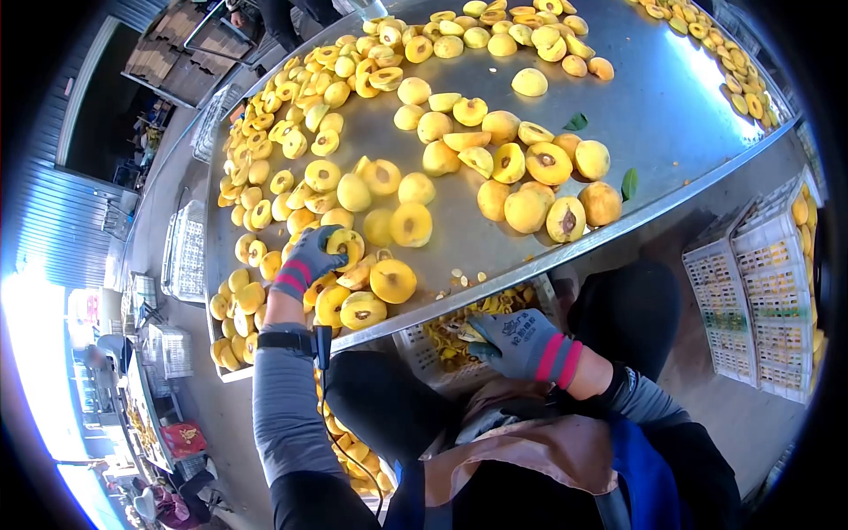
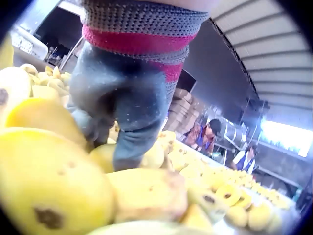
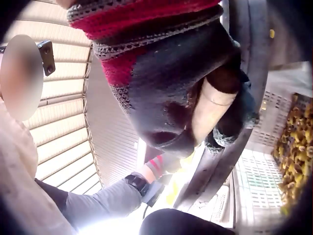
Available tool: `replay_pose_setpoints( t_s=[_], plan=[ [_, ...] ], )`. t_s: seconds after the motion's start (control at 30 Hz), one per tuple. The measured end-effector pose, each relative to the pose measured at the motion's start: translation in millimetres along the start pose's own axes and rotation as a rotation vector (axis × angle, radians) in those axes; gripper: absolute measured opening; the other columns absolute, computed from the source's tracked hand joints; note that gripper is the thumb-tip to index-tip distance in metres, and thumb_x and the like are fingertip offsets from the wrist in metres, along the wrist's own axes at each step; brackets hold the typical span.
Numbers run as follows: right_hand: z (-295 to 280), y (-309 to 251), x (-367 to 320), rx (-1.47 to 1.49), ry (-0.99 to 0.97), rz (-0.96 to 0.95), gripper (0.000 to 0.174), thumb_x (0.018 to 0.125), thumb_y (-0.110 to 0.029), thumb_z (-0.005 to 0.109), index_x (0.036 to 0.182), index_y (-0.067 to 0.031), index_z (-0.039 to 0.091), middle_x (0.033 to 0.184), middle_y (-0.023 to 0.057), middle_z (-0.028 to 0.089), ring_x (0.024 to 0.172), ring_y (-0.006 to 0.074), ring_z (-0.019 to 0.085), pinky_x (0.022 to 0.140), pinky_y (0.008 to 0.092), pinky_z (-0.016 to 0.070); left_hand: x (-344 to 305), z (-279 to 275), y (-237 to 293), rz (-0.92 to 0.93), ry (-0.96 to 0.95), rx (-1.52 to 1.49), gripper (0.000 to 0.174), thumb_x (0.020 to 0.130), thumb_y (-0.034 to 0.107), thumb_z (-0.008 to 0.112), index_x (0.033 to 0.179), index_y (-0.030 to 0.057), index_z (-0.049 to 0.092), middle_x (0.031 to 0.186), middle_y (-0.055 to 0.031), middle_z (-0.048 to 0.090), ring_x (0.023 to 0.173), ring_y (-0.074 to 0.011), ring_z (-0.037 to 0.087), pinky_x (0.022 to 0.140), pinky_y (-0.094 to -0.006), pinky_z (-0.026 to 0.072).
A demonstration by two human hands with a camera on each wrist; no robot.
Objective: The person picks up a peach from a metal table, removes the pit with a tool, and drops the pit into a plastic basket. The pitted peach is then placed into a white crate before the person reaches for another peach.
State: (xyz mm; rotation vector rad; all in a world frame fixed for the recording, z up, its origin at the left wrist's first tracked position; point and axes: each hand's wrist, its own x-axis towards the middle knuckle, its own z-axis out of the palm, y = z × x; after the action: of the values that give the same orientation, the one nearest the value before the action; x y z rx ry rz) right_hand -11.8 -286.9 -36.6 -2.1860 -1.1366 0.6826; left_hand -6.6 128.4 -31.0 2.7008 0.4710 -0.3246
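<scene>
In the head view my gloved left hand (image 1: 309,261) reaches into yellow peach halves at the table's near left. Its thumb and fingers pinch the edge of a peach half (image 1: 347,248) whose cut face shows. The left wrist view has the same hand (image 2: 122,93) pointing down among the fruit, its fingertips partly hidden. Over the table's near edge, my gloved right hand (image 1: 526,343) grips a tool by a pale, rounded handle (image 3: 211,111); the tool's working end is hidden. Nearby lie a large cut peach half (image 1: 393,281) and small pale pits or scraps (image 1: 464,281).
A metal table (image 1: 495,84) with a raised rim carries many peach halves and a few leaves (image 1: 629,184). Below its edge stands a crate (image 1: 420,353) of yellow scraps. White plastic crates (image 1: 751,291) stand at the right. Other people (image 2: 205,134) work across the table.
</scene>
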Motion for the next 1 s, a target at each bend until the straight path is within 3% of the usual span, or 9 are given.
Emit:
replay_pose_setpoints(
  t_s=[0.07,0.27,0.33,0.5,0.53,0.6,0.7,0.77,1.0],
  plan=[
    [4,-1,2,0.045,0.06,-0.056,0.041,0.092,-0.036,0.059,0.122,-0.0073,0.057,0.102,0.0199,0.068,0.089,0.0396,0.066,0.077,0.0475,0.0516,-6,8,8,0.013,0.055,-0.028,0.052,0.066,0.022,0.084,0.112,0.0102,0.062,0.108,-0.0138,0.065,0.105,-0.0306,0.062,0.093,-0.0372,0.049],
    [-5,-15,11,0.295,0.324,-0.182,0.039,0.09,-0.029,0.063,0.118,-0.0041,0.057,0.103,0.0214,0.066,0.093,0.0402,0.065,0.078,0.0469,0.0516,-20,20,32,0.088,0.441,-0.355,0.054,0.067,0.015,0.083,0.115,0.0068,0.06,0.102,-0.0116,0.069,0.087,-0.023,0.067,0.079,-0.0339,0.0543],
    [-11,-16,17,0.411,0.403,-0.211,0.041,0.089,-0.026,0.065,0.121,-0.0027,0.056,0.103,0.0219,0.066,0.092,0.0407,0.065,0.077,0.0459,0.0523,-46,-8,66,0.049,0.411,-0.755,0.049,0.074,0.005,0.077,0.121,0.0043,0.064,0.095,-0.0035,0.069,0.079,-0.0159,0.066,0.073,-0.0295,0.0552],
    [-5,-40,31,0.507,0.662,-0.399,0.034,0.088,-0.019,0.068,0.114,-0.0012,0.054,0.096,0.0225,0.065,0.085,0.041,0.064,0.07,0.0456,0.0513,-120,24,156,0.192,0.381,-1.405,0.048,0.083,-0.006,0.062,0.13,0.0007,0.055,0.125,-0.0092,0.057,0.113,-0.0153,0.056,0.097,-0.0289,0.0477],
    [-5,-43,28,0.502,0.654,-0.372,0.033,0.088,-0.019,0.068,0.113,-0.0013,0.054,0.095,0.0221,0.065,0.084,0.0407,0.064,0.07,0.0458,0.0511,-129,31,164,0.22,0.382,-1.326,0.046,0.085,-0.005,0.06,0.13,0.0012,0.053,0.126,-0.0095,0.056,0.114,-0.0177,0.056,0.099,-0.0319,0.0468],
    [-4,-46,25,0.488,0.633,-0.33,0.031,0.089,-0.019,0.067,0.111,-0.0016,0.055,0.094,0.0212,0.064,0.082,0.0402,0.064,0.068,0.0462,0.0505,-140,51,178,0.338,0.374,-1.549,0.045,0.096,0.02,0.055,0.138,0.0056,0.046,0.129,-0.0102,0.055,0.117,-0.0219,0.055,0.1,-0.0375,0.0467],
    [3,-43,27,0.463,0.715,-0.369,0.031,0.088,-0.02,0.068,0.111,-0.0025,0.056,0.091,0.0186,0.065,0.079,0.0389,0.064,0.067,0.0449,0.051,-149,61,194,0.192,0.454,-1.682,0.048,0.102,0.036,0.046,0.14,0.0066,0.044,0.132,-0.0099,0.052,0.121,-0.0228,0.053,0.103,-0.0396,0.0448],
    [1,-45,24,0.413,0.739,-0.369,0.03,0.088,-0.02,0.068,0.11,-0.003,0.056,0.091,0.0177,0.065,0.079,0.0383,0.064,0.067,0.0447,0.0512,-149,69,190,0.279,0.68,-1.038,0.05,0.103,0.04,0.043,0.14,0.0067,0.044,0.132,-0.0098,0.052,0.121,-0.0228,0.053,0.103,-0.0392,0.0449],
    [-3,-44,14,0.32,0.739,-0.362,0.027,0.088,-0.019,0.065,0.109,-0.0041,0.057,0.092,0.0171,0.065,0.081,0.0373,0.065,0.068,0.0445,0.0523,-150,83,200,0.358,0.842,-0.625,0.045,0.105,0.033,0.041,0.136,-0.0006,0.043,0.134,-0.0147,0.048,0.122,-0.0253,0.049,0.106,-0.0382,0.0395]
  ],
)
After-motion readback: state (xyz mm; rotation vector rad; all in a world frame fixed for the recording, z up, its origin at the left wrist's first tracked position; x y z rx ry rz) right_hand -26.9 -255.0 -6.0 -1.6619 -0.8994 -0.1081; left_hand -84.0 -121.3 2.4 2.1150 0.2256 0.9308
